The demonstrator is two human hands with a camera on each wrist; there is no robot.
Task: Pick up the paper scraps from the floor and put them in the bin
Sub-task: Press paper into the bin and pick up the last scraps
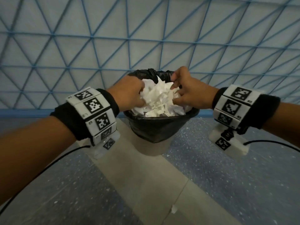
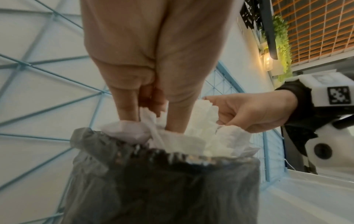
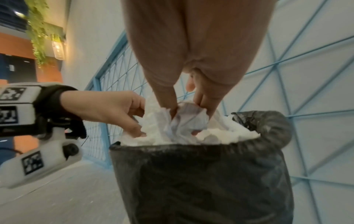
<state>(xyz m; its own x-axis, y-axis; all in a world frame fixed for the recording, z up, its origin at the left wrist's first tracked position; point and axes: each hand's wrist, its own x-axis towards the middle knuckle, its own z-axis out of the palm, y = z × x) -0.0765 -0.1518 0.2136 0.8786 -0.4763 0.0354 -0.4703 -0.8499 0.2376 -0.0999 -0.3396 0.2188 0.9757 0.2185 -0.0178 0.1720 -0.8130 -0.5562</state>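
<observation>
At frame center, the left hand (image 1: 129,93) and right hand (image 1: 186,91) both curl their fingers into the heap of white paper scraps (image 1: 159,99), pinching crumpled pieces. The heap overfills the black-lined bin (image 1: 159,127) beneath. 1 small scrap (image 1: 174,209) lies on the floor (image 1: 227,176), lower center.

Setting: indoor public or commercial interior. Evidence: speckled floor (image 1: 227,176); pale wall (image 1: 146,38) with blue lattice behind lined bin (image 1: 160,127); hanging greenery (image 2: 283,45) and lamp (image 2: 267,61) beyond.
</observation>
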